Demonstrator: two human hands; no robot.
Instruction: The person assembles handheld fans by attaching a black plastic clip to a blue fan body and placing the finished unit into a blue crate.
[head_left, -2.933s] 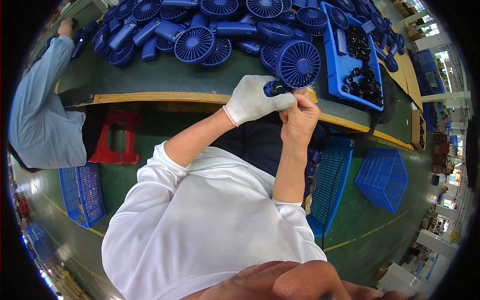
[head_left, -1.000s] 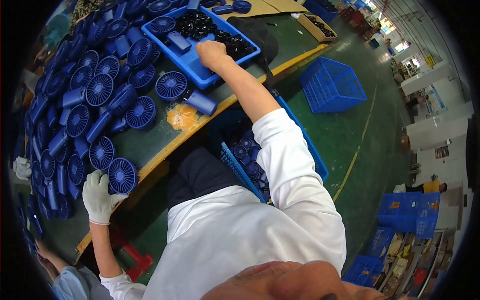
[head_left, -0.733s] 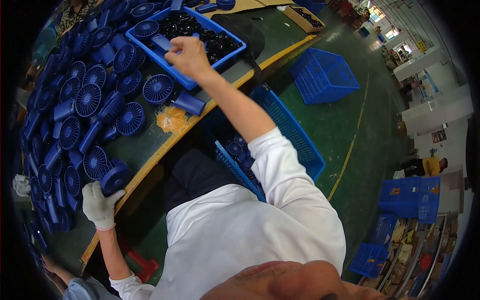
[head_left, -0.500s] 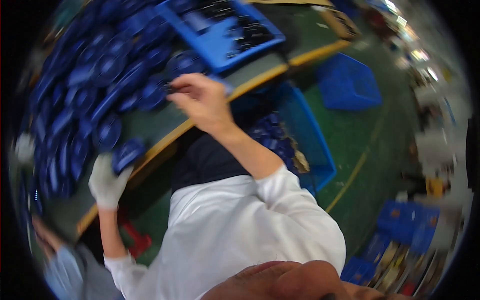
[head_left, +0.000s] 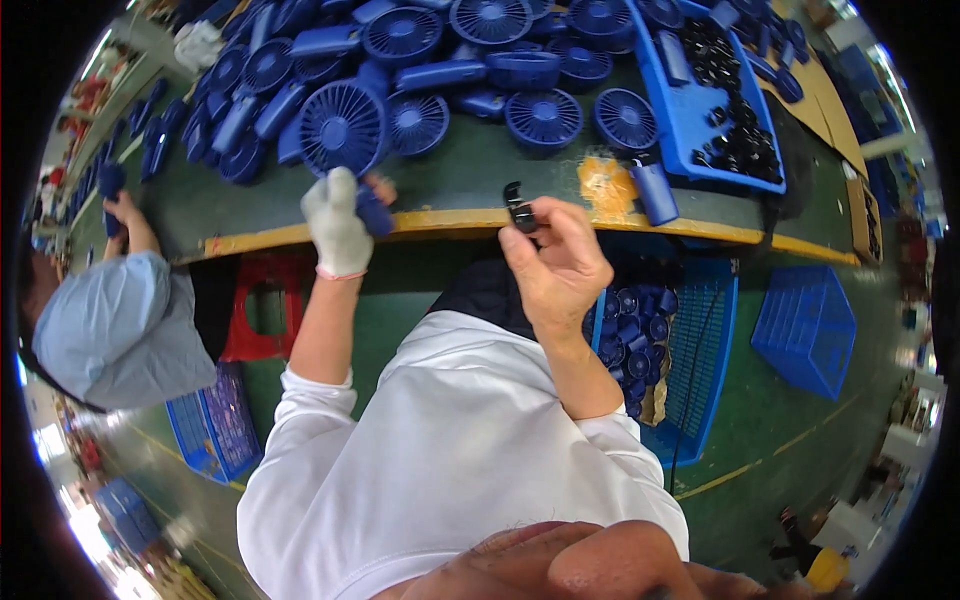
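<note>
My left hand [head_left: 338, 228], in a white glove, grips a blue handheld fan [head_left: 343, 128] at the table's front edge. The fan's round slatted head points away from me, and part of its handle shows beside the glove. Bare and to the right of it, my right hand [head_left: 562, 258] pinches a small curved black plastic part [head_left: 518, 208] between thumb and fingers, just over the table edge. A gap separates the black part from the fan. Many similar blue fans [head_left: 542, 118] lie heaped beyond my hands.
A blue tray [head_left: 668, 150] of small black parts stands at the right, with a blue piece [head_left: 654, 193] near it. Below the edge is a blue crate [head_left: 706, 370] holding blue parts. A co-worker [head_left: 120, 325] works at the left beside a red stool [head_left: 240, 335].
The view has turned, so the table edge now runs nearly level. My right hand has come back from the fans toward the edge with the black part. My left hand now holds the fan up.
</note>
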